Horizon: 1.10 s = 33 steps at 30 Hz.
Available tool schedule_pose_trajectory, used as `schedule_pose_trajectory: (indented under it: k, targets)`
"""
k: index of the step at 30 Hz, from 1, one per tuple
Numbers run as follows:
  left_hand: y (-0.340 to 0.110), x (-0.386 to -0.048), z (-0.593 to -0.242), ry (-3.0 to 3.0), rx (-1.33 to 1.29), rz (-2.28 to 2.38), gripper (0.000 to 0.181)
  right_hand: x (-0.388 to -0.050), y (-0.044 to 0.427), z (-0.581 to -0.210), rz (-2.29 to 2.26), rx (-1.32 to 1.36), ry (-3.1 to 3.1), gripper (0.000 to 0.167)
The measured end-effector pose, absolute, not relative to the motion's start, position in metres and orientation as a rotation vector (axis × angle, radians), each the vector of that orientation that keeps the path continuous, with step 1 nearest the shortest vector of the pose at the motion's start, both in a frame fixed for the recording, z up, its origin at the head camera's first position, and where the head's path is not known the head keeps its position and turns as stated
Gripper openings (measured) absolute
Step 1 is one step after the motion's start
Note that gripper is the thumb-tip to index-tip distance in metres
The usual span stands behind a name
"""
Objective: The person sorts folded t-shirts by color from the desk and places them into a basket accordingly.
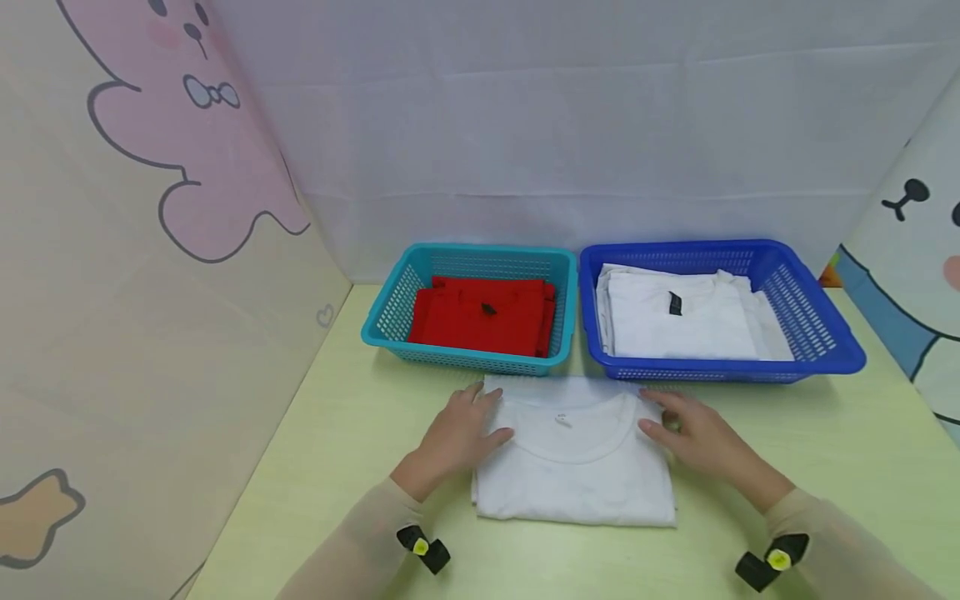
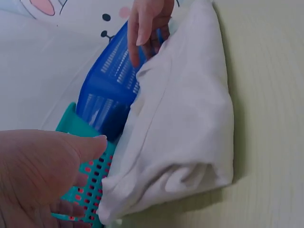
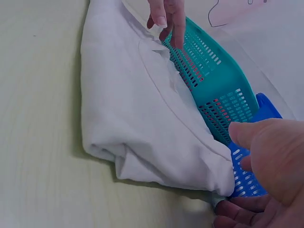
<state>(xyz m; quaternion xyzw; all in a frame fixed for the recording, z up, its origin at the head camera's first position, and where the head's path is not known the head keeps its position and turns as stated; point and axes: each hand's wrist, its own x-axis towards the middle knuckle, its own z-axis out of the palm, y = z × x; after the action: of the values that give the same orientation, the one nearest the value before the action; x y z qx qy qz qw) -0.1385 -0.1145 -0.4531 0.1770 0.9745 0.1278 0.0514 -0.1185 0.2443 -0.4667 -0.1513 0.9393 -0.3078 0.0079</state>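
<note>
A folded white T-shirt (image 1: 573, 487) lies flat on the table, its round collar towards the baskets. A pale, thin strip (image 1: 573, 387) shows beyond the collar; I cannot tell what it is. My left hand (image 1: 463, 429) is at the shirt's upper left corner, fingers extended and thumb over the edge. At the upper right corner is my right hand (image 1: 693, 433), its fingers loosely bent beside the edge. The left wrist view shows the shirt's folded layers (image 2: 190, 178) at its near side. In the right wrist view, fingertips (image 3: 230, 211) are close to the shirt's corner.
A teal basket (image 1: 465, 360) holding folded red clothes (image 1: 480, 312) stands behind the shirt to the left. Beside it, a blue basket (image 1: 720, 371) contains folded white clothes (image 1: 682, 321). A white cloth backdrop (image 1: 555, 150) hangs behind both, with printed cloth at the sides.
</note>
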Motion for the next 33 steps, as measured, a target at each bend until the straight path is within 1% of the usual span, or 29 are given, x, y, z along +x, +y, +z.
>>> schedule_pose_trajectory:
  k: [5,10,16,20,24,28,33]
  targets:
    - [-0.135,-0.141,-0.46,2.973,0.486,0.529,0.065,-0.123,0.239,-0.465,-1.026,-0.321,2.84,0.063]
    - [-0.137,-0.142,-0.468,2.853,0.498,0.708,0.062,-0.124,0.235,-0.466,-1.175,-0.228,2.707,0.063]
    - [-0.127,-0.144,-0.471,2.547,0.348,1.143,0.063,-0.125,0.234,-0.47,-1.435,-0.239,2.437,0.06]
    - [-0.124,-0.142,-0.474,2.337,0.252,1.41,0.062,-0.123,0.234,-0.476,-1.501,-0.279,2.3,0.052]
    - [-0.123,-0.142,-0.479,2.297,0.284,1.464,0.06,-0.122,0.236,-0.478,-1.554,-0.289,2.215,0.046]
    - [-0.122,-0.143,-0.486,2.368,0.338,1.416,0.055,-0.121,0.238,-0.48,-1.624,-0.243,2.096,0.047]
    - [-0.122,-0.141,-0.486,2.375,0.301,1.438,0.054,-0.119,0.239,-0.483,-1.631,-0.222,2.095,0.047]
